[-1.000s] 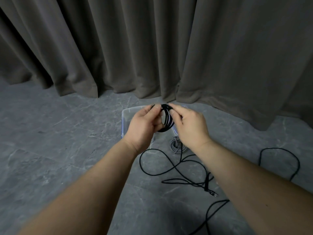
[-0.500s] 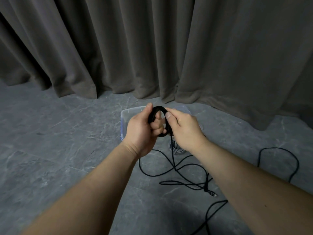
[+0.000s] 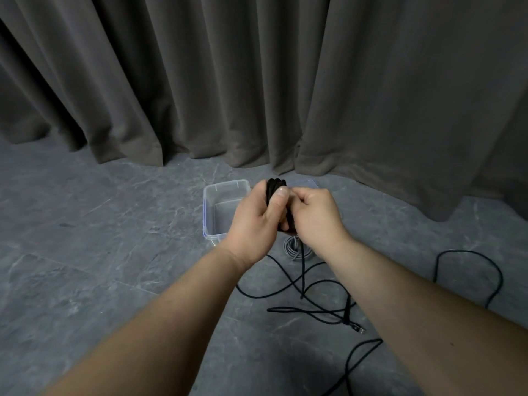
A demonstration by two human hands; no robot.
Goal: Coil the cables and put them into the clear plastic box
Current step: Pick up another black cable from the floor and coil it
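My left hand point(image 3: 255, 224) grips a small coil of black cable point(image 3: 274, 185), thumb pressed over the loops, held above the clear plastic box point(image 3: 220, 190) on the floor. My right hand point(image 3: 314, 215) is closed against the coil's right side and pinches the cable; its fingertips are hidden. The rest of the black cable point(image 3: 303, 270) hangs down from the hands and lies in loose loops on the floor, ending in a plug point(image 3: 358, 328). A grey coiled cable point(image 3: 293, 247) lies on the floor just in front of the box, partly behind my right wrist.
Grey curtains point(image 3: 257, 81) hang down to the floor right behind the box. Another black loop point(image 3: 468, 270) lies on the grey stone floor at the right. More black cable point(image 3: 354, 361) runs toward the bottom edge between my forearms.
The coil has turned from facing me to edge-on, and both hands have closed tighter round it. The loose cable on the floor has shifted slightly.
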